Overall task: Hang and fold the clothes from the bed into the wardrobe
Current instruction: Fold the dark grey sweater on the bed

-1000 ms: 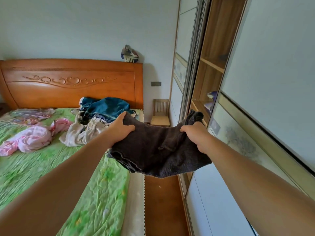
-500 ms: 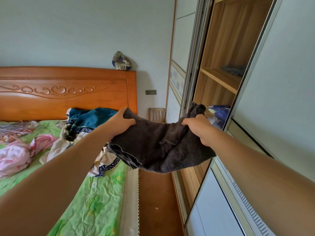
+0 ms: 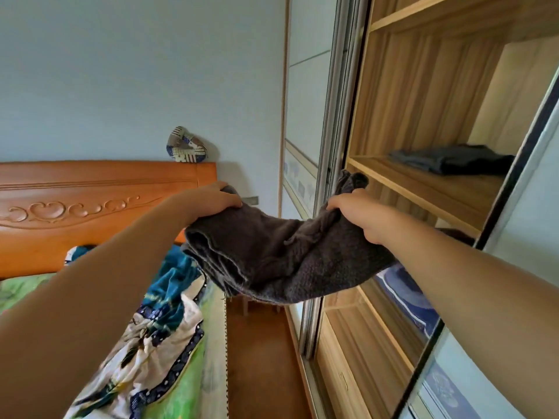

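While garment (image 3: pixel 272 255) aloft, folded clothes (image 3: pixel 453 160) on shelf (image 3: pixel 435 190)

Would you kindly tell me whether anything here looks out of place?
A patchwork fabric piece perches oddly atop the headboard. Patterned clothes lie crumpled, unfolded, at the bed edge. The grey garment gripped by the left hand and right hand looks fine.

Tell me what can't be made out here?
Head view:
The dark grey garment: type unclear, bunched between left hand and right hand.
The folded clothes on the shelf: right end hidden by the sliding door.
The patterned clothes on the bed: blurred, partly behind the left forearm.
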{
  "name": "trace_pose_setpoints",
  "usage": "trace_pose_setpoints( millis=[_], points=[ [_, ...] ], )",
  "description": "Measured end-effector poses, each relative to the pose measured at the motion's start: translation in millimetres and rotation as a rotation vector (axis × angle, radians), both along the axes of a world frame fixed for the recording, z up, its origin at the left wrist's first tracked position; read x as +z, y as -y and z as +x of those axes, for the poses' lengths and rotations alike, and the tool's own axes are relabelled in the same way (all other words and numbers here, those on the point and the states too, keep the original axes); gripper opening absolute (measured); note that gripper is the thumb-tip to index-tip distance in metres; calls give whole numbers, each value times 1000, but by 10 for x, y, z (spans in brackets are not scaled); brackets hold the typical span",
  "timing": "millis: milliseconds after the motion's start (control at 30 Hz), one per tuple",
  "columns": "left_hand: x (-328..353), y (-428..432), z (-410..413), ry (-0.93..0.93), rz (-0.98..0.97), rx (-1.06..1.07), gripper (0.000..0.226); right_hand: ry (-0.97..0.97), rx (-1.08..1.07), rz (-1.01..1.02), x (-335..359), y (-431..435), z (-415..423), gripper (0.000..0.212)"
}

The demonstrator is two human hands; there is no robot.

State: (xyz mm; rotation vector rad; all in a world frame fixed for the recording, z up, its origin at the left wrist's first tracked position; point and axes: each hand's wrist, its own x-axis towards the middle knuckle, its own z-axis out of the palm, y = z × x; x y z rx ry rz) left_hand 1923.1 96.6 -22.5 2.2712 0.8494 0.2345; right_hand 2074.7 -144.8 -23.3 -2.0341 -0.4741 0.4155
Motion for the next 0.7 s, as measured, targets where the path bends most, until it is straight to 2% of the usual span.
trace_pose_setpoints(
  millis=[67,333,433,600,700],
  points=[
    [179,-328,422,20,45,-30,56,7,-41,24,152,-253,324,36],
    [951,-847,1738,60,175,-215,46,85,-212,92,867,-662,1264,43],
    [1080,-841,2115,109,150,-293,40,131,-291,118,1006,-551,1457,47],
    [1194,-586,2616,147,83,-390,54,177,-446,134,1083,-306,1701,53],
    [1274,-378,2942,184,38,-466,55,186,-583,149,1136,-127,1853,52]
  ],
)
